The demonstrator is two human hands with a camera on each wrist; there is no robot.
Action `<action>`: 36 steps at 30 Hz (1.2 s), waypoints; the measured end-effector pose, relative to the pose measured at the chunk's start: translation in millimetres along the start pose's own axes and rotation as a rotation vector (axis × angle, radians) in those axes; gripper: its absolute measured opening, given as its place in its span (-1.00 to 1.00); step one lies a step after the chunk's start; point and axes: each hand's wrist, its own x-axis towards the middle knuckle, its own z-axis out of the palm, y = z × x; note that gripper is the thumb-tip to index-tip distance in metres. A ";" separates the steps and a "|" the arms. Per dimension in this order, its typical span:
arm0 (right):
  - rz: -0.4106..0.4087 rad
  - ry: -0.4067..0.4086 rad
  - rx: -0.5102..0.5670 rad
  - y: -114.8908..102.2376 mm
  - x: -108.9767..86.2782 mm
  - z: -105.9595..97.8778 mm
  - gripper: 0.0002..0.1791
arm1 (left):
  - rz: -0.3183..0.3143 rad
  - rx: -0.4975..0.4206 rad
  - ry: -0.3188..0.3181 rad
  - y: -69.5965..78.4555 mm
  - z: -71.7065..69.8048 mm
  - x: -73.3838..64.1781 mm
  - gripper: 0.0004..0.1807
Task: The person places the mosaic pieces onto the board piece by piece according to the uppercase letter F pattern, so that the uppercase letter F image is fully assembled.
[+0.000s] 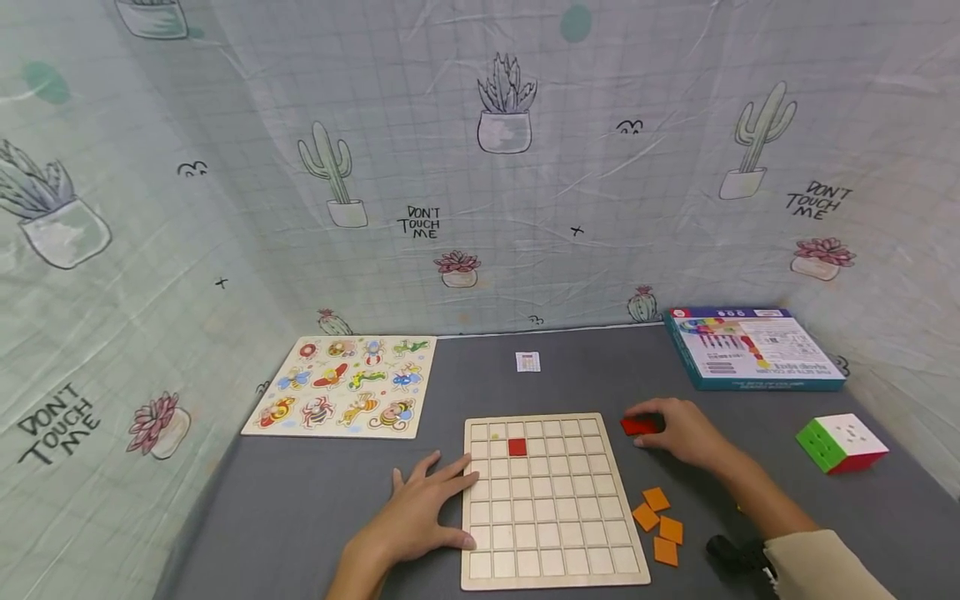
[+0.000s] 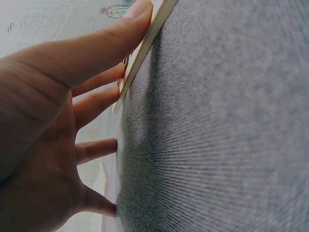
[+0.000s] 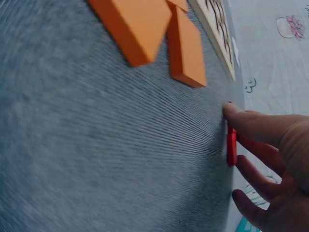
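Note:
A pale wooden grid board (image 1: 551, 500) lies on the table with one red tile (image 1: 517, 447) in a cell near its far edge. My left hand (image 1: 416, 512) rests at the board's left edge, fingers spread. In the left wrist view, the thumb lies along the edge of the wooden board (image 2: 140, 60). Right of the board's far corner, my right hand (image 1: 682, 429) has thumb and fingers curved round red tiles (image 1: 637, 426) at the table. The right wrist view shows the red tiles (image 3: 231, 147) low between the thumb and fingers, partly hidden.
Several orange tiles (image 1: 664, 551) lie between the board and my right forearm. A puzzle cube (image 1: 843, 443) and a flat game box (image 1: 753, 350) stand on the right. An insect picture board (image 1: 341, 387) lies at the back left, a small printed card (image 1: 528, 362) at the back.

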 end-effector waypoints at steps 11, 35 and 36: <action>0.034 0.120 -0.008 1.5 -0.7 12.0 -0.79 | -0.002 -0.003 0.006 0.8 0.1 -0.6 -0.05; 0.008 0.244 0.033 -6.9 6.4 3.7 -0.76 | -0.009 -0.017 -0.002 0.9 -0.5 -0.1 -0.05; 0.000 0.252 0.045 -9.4 7.3 2.8 -0.76 | -0.011 -0.017 -0.002 1.1 -0.7 -0.2 -0.05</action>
